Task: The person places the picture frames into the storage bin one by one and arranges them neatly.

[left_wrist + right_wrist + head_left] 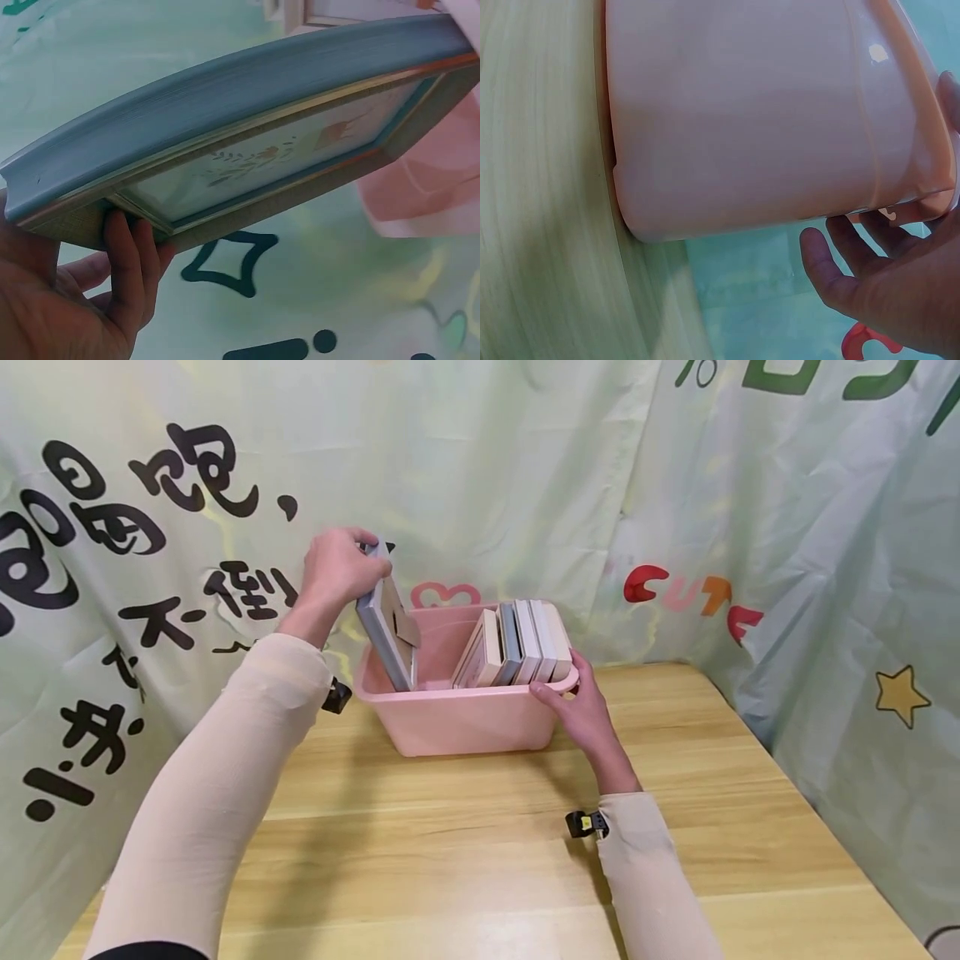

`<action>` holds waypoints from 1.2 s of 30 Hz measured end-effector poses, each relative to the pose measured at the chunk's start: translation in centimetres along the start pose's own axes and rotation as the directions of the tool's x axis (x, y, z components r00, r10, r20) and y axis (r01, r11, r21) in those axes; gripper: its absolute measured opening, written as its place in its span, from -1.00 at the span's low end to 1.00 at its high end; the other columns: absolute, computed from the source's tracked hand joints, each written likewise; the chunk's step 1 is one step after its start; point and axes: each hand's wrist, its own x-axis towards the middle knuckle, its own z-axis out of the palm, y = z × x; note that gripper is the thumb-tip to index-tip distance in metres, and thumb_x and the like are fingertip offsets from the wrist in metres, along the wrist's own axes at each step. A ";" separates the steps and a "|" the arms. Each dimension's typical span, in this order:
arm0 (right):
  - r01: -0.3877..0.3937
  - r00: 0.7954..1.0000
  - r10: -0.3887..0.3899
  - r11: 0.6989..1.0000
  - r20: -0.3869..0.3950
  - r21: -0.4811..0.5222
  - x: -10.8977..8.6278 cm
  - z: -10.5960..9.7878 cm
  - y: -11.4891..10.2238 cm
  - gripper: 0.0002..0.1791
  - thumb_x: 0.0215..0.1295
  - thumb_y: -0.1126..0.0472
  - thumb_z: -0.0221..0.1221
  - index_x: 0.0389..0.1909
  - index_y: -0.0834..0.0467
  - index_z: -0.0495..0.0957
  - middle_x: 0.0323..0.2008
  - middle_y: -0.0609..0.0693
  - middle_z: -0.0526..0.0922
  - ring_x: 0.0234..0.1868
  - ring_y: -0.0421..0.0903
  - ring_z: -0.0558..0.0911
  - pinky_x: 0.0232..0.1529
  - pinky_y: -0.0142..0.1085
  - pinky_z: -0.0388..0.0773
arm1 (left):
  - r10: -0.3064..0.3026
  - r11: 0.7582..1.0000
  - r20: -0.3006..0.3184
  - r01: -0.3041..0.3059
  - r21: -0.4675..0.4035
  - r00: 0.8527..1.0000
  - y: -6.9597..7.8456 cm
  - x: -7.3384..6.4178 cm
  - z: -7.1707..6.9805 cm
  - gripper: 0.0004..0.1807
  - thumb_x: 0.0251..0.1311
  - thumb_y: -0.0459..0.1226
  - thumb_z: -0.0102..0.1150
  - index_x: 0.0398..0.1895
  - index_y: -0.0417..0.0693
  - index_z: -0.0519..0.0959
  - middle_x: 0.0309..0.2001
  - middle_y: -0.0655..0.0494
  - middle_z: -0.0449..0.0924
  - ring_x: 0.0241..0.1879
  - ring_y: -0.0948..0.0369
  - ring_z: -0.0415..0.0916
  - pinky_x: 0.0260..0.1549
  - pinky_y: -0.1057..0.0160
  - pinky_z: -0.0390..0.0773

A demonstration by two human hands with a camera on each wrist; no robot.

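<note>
A blue-grey picture frame slants at the left end of a pink plastic bin, its lower end inside the rim. My left hand pinches the frame's upper end. In the left wrist view the frame shows a pale picture with a leafy print, and fingers of the left hand curl against its border. At the bin's right end, my right hand grips the rim, with the thumb along the front. Several frames stand on edge together in the bin's right half.
The bin stands on a wooden table near its back edge. A printed cloth curtain hangs behind and at both sides. Each wrist wears a small black camera.
</note>
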 end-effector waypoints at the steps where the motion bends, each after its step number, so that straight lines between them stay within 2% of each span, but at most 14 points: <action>1: 0.002 1.000 -0.002 1.000 -0.001 0.000 0.0 0.0 0.0 0.05 0.11 -0.25 0.29 0.52 -0.19 -0.10 0.44 0.02 0.22 0.41 0.05 0.26 0.37 0.04 0.26 | 0.005 1.000 0.001 -0.005 0.003 1.000 -0.1 0.0 0.3 -0.43 0.10 -0.13 0.09 0.27 0.11 0.49 0.15 0.01 0.57 -0.01 0.11 0.48 -0.17 0.24 0.51; 10: -0.006 1.000 0.006 1.000 0.001 0.001 0.1 0.1 0.0 0.04 0.11 -0.24 0.30 0.51 -0.20 -0.09 0.44 0.02 0.23 0.41 0.05 0.26 0.37 0.05 0.25 | 0.005 1.000 0.045 -0.006 0.010 0.999 -1.2 0.3 2.5 -0.42 0.17 -0.14 0.08 0.32 0.04 0.44 0.21 -0.10 0.50 -0.11 0.07 0.54 -0.30 0.24 0.60; 21: -0.018 1.000 0.018 1.000 0.001 0.007 0.0 0.0 -0.2 0.06 0.10 -0.25 0.31 0.52 -0.20 -0.10 0.45 0.01 0.22 0.41 0.05 0.25 0.37 0.05 0.26 | 0.064 0.993 0.054 -0.069 0.099 0.997 -1.5 0.7 5.2 -0.47 0.17 -0.14 0.09 0.25 -0.05 0.49 0.12 -0.12 0.56 -0.09 0.04 0.52 -0.23 0.18 0.61; 29: -0.021 1.000 0.021 1.000 -0.002 0.004 -0.1 -0.1 -0.1 0.07 0.08 -0.27 0.31 0.52 -0.20 -0.10 0.45 0.01 0.22 0.41 0.05 0.26 0.36 0.04 0.27 | 0.092 0.990 0.062 -0.098 0.106 0.994 -1.3 0.8 6.7 -0.46 0.13 -0.12 0.16 0.21 -0.08 0.51 0.09 -0.13 0.58 -0.03 0.01 0.49 -0.08 0.12 0.57; 32: -0.021 1.000 0.021 1.000 -0.001 0.003 -0.1 0.0 -0.1 0.07 0.07 -0.27 0.31 0.51 -0.20 -0.09 0.44 0.01 0.23 0.40 0.06 0.27 0.36 0.04 0.28 | 0.091 0.989 0.072 -0.099 0.113 0.993 -1.4 0.7 7.5 -0.46 0.12 -0.13 0.16 0.21 -0.09 0.52 0.10 -0.12 0.58 -0.04 0.02 0.50 -0.10 0.12 0.55; 36: -0.023 1.000 0.023 1.000 -0.002 0.009 -0.1 0.0 -0.2 0.07 0.07 -0.26 0.32 0.51 -0.20 -0.08 0.44 -0.01 0.23 0.39 0.05 0.28 0.36 0.05 0.26 | 0.073 0.991 0.095 -0.083 0.107 0.993 -1.4 0.7 8.4 -0.45 0.14 -0.13 0.18 0.24 -0.08 0.50 0.13 -0.10 0.57 -0.10 0.04 0.50 -0.20 0.18 0.55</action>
